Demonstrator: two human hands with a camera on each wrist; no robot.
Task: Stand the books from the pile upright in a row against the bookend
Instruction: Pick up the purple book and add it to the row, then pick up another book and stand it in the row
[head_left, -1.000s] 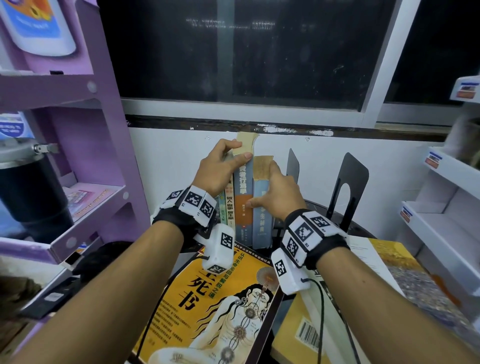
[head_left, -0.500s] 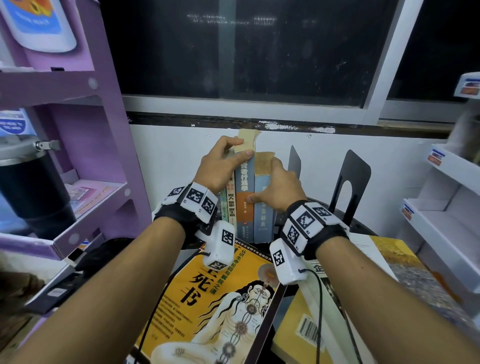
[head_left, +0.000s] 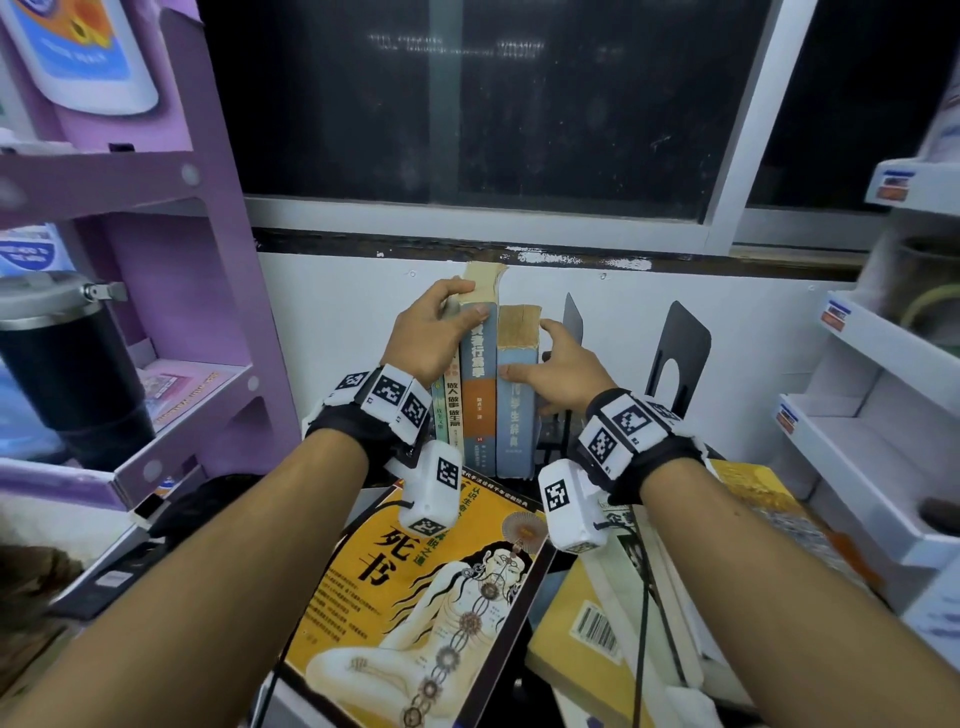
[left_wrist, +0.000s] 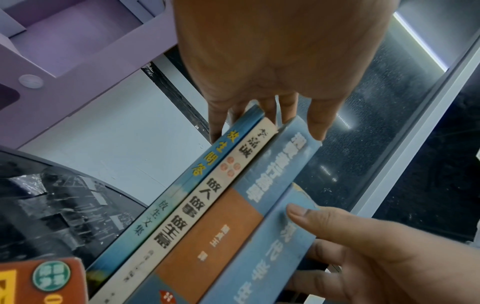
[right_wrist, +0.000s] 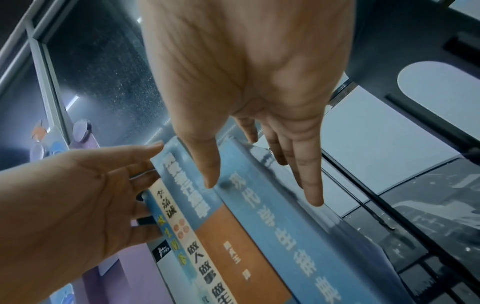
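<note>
Several books stand upright in a row on the table: a thin blue-green one (head_left: 439, 410), a cream one (head_left: 454, 410), a tall blue-and-orange one (head_left: 479, 384) and a light blue one (head_left: 515, 405). My left hand (head_left: 457, 306) presses flat against the row's left side, thumb on the tall book's spine (left_wrist: 275, 156). My right hand (head_left: 530, 348) lies along the light blue book's right cover (right_wrist: 270, 216), fingers straight, thumb on the spine. A black metal bookend (head_left: 572, 332) stands just right of that hand. A big yellow book (head_left: 415, 597) lies flat in front.
A second black bookend (head_left: 680, 353) stands further right. More flat books (head_left: 587, 629) are piled at the lower right. A purple shelf (head_left: 171, 395) with a black flask (head_left: 62, 374) stands to the left, white shelves (head_left: 872, 436) to the right, and a wall and window behind.
Both hands stay on the row. The right hand's fingers have slipped from the light blue book's top edge to its right side.
</note>
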